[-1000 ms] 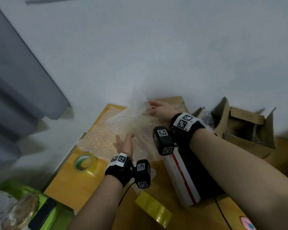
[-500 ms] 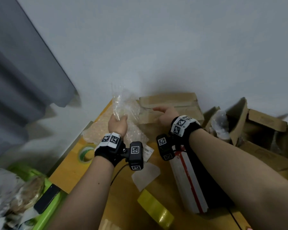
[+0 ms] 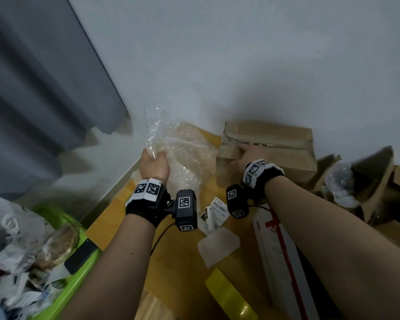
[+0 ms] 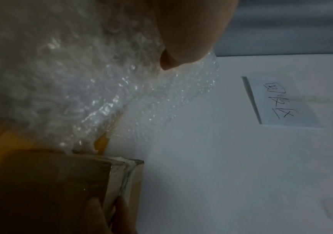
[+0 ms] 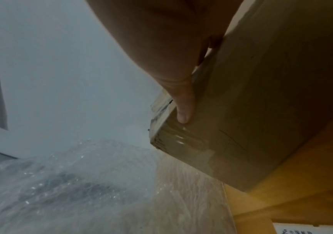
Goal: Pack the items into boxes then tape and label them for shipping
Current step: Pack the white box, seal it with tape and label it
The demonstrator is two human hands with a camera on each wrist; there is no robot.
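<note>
Now the brown cardboard box (image 3: 267,150) sits on the wooden table (image 3: 116,211) by the white wall (image 3: 240,54). Its long side runs left to right along the wall, and its taped top faces up. The right hand (image 3: 246,155) holds the box at its near left corner, with the thumb (image 5: 182,102) pressed flat on the side. The left hand (image 3: 154,166) is closed tight on a bunch of bubble wrap (image 3: 178,148). The wrap sticks up from the fist and spreads down to the table, just left of the box. Near the wrists lie white labels (image 3: 214,212) and a yellow tape roll (image 3: 229,296). A long white box with red lines (image 3: 280,262) lies under the right arm. Open boxes (image 3: 374,179) stand at the right.
</note>
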